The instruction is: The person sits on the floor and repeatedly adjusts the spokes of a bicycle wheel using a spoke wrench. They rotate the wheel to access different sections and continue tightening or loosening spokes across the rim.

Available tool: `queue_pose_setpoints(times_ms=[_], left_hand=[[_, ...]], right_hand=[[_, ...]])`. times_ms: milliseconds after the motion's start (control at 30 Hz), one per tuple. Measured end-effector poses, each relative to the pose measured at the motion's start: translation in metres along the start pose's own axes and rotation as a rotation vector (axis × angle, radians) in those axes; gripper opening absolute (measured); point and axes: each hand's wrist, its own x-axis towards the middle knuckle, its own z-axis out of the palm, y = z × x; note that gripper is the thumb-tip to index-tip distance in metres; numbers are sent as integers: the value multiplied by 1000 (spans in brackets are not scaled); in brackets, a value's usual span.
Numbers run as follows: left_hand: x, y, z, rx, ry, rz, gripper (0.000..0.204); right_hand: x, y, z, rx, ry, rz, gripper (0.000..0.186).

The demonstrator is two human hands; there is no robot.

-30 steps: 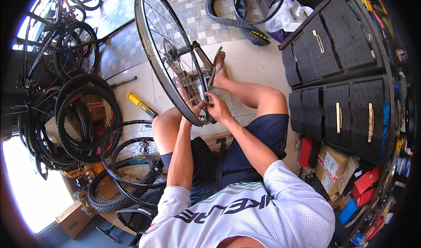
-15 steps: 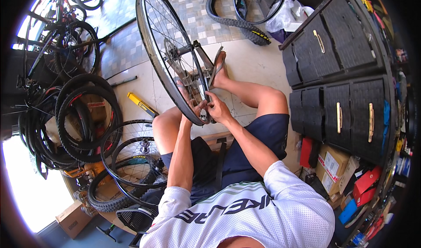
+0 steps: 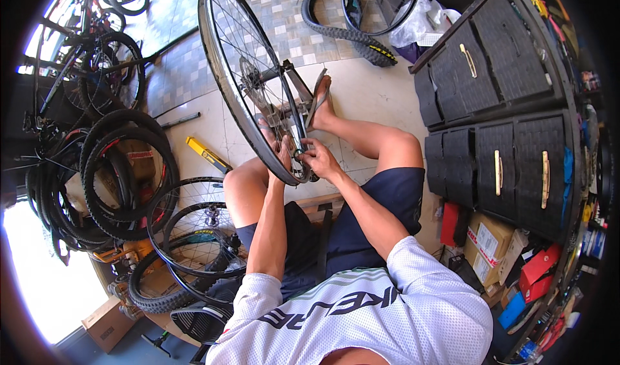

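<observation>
A bare bicycle wheel (image 3: 227,92), without a tyre, stands upright in a metal truing stand (image 3: 297,84) on the floor between my feet. My left hand (image 3: 284,154) is at the wheel's near edge, its fingers closed among the spokes and partly hidden by them. Just right of it, my right hand (image 3: 319,160) pinches a small dark round tool (image 3: 298,152) against the inner side of the rim. Fingertips and rim hide most of this tool, so its exact kind does not show.
Tyres (image 3: 106,191) and spare wheels (image 3: 194,236) crowd the left, near a yellow-and-black box (image 3: 208,154). A loose tyre (image 3: 352,36) lies beyond the stand. Black drawers (image 3: 504,152) line the right, with cardboard boxes (image 3: 489,249) below. Bicycles (image 3: 97,68) stand far left.
My left hand has shifted slightly up along the spokes. My right hand has drawn back a little from the rim, and the dark round tool now shows. The wheel stays in the stand.
</observation>
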Motion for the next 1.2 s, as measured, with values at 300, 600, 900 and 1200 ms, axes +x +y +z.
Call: queue_pose_setpoints(times_ms=[300,600,900,1200], left_hand=[[11,-32,-1,-336,-320,18,39],[-5,15,-9,-110,-236,-143,26],[-14,15,-24,-63,-128,103,21],[-19,40,-21,36,-148,-29,22]], right_hand=[[-3,-1,-2,79,-27,118,27],[13,-5,-15,221,228,-43,28],[11,0,-13,-157,153,-37,32],[1,-5,-8,-264,140,-52,31]])
